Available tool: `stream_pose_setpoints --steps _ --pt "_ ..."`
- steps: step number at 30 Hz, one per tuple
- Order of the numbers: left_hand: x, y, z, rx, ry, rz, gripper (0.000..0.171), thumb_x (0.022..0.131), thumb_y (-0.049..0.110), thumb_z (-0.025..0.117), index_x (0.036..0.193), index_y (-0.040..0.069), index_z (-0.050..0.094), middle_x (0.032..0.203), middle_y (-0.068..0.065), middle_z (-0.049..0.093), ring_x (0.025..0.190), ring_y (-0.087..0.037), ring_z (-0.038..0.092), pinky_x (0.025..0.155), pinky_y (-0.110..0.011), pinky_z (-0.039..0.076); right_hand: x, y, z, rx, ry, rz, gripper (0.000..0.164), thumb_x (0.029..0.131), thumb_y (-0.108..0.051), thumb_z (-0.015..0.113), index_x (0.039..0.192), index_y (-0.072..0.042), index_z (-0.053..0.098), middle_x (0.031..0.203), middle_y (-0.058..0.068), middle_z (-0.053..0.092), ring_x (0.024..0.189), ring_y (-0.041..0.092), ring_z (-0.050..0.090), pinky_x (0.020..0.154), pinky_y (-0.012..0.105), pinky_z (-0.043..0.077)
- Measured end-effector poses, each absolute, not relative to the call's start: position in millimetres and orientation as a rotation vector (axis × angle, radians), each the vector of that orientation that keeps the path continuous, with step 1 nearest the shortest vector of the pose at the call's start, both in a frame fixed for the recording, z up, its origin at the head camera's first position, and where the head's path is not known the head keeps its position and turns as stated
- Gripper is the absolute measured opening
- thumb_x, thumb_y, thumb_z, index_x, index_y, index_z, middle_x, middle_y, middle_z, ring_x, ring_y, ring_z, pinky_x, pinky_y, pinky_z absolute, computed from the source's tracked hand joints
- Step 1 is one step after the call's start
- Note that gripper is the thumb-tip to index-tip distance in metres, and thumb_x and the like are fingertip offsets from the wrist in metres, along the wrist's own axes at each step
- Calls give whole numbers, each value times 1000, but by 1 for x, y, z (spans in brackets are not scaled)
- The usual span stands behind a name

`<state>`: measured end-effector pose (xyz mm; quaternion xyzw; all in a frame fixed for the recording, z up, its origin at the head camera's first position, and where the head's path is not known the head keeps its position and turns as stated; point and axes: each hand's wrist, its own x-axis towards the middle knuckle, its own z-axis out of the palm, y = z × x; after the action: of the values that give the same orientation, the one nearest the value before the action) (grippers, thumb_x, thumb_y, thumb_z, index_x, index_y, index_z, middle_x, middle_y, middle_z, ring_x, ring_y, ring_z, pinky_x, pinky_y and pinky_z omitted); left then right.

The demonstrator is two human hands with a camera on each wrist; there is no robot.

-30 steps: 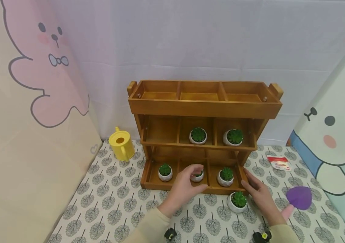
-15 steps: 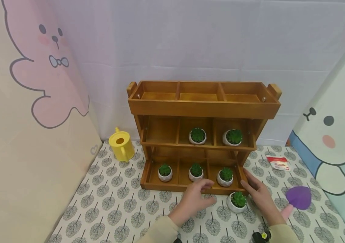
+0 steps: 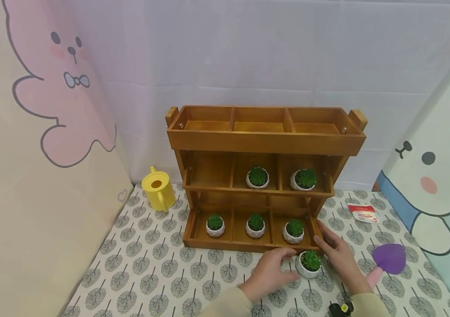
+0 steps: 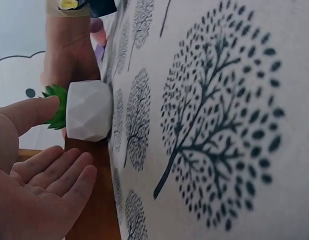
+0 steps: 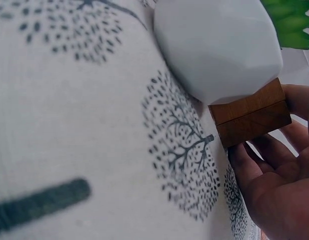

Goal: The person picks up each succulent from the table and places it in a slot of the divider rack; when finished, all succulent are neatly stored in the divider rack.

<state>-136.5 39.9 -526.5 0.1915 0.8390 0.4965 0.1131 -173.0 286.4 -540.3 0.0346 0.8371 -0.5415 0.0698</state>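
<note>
A potted succulent (image 3: 309, 264) in a white faceted pot stands on the patterned cloth, at the front right corner of a wooden plant shelf (image 3: 266, 141). My left hand (image 3: 271, 270) is just left of that pot, thumb and fingers spread apart with nothing between them. In the left wrist view the pot (image 4: 89, 111) sits a little beyond the fingers. My right hand (image 3: 340, 255) holds the shelf's lower right corner, thumb over the rim and fingers along the outer side. The right wrist view shows this wooden corner (image 5: 254, 112) between thumb and fingers.
Small succulents stand in the lower tier (image 3: 255, 225) and in two middle-tier compartments. A yellow watering can (image 3: 158, 190) is on the left. To the right lie a red-and-white packet (image 3: 363, 213) and a purple toy shovel (image 3: 389, 258) with a pink handle.
My left hand has moved right and toward the front, from before the lower middle succulent to beside the loose pot. The right hand stays at the shelf corner.
</note>
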Motion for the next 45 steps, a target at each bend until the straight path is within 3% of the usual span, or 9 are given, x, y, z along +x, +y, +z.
stream_pose_setpoints --steps 11,22,45 --pt "-140 54 -530 585 2498 1357 56 85 27 89 136 16 68 131 11 66 120 -7 60 100 -27 50 -174 287 -541 93 2524 -1617 72 109 -37 57 167 -14 21 169 20 21 153 44 23 119 59 27" --pt "-142 71 -533 570 2535 1283 60 84 36 90 137 19 68 129 13 65 116 -6 60 97 -28 51 -175 288 -542 97 2523 -1617 73 109 -39 57 167 -14 22 169 18 22 153 44 24 119 60 28" --pt "-143 94 -537 635 2561 1209 59 79 36 94 131 25 68 120 20 65 107 1 60 93 -24 50 -174 289 -544 83 2554 -1607 73 108 -38 58 166 -10 23 169 17 22 153 43 23 120 57 26"
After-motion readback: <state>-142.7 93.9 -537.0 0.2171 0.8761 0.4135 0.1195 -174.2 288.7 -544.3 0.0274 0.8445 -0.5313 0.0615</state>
